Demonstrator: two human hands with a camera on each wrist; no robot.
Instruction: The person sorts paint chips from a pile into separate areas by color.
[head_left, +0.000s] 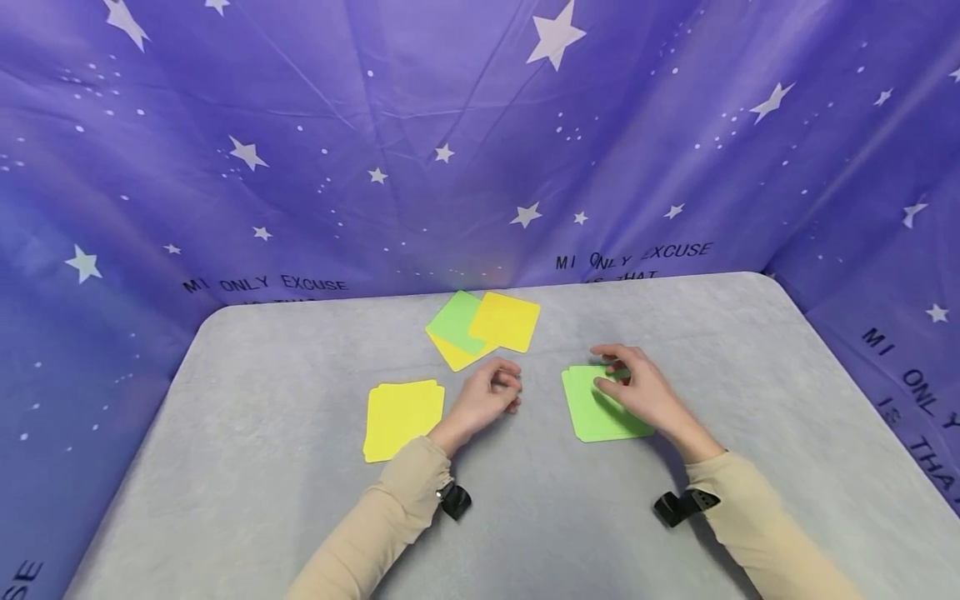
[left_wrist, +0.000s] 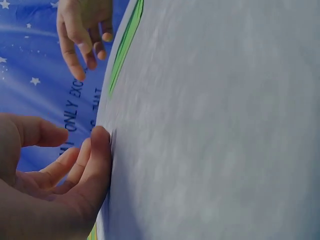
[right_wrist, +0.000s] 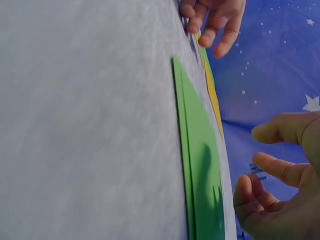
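In the head view, my right hand (head_left: 637, 387) hovers over a stack of green square cards (head_left: 592, 417), thumb and fingers apart with nothing between them. The right wrist view shows a gap between that hand and the green cards (right_wrist: 197, 150). My left hand (head_left: 483, 396) is low over the table, just right of a stack of yellow square cards (head_left: 401, 421); its fingers are loosely bent and hold nothing. Behind the left hand lie a yellow card (head_left: 510, 321), a green card (head_left: 453, 321) and another yellow card (head_left: 459, 357), overlapping at angles.
A grey tabletop (head_left: 262, 433) with rounded far corners lies beneath everything. Purple-blue cloth (head_left: 420, 108) with stars and printed words hangs along its far edge and at both sides. Each wrist wears a black camera on a band, the left one (head_left: 455, 500) beside the beige sleeve.
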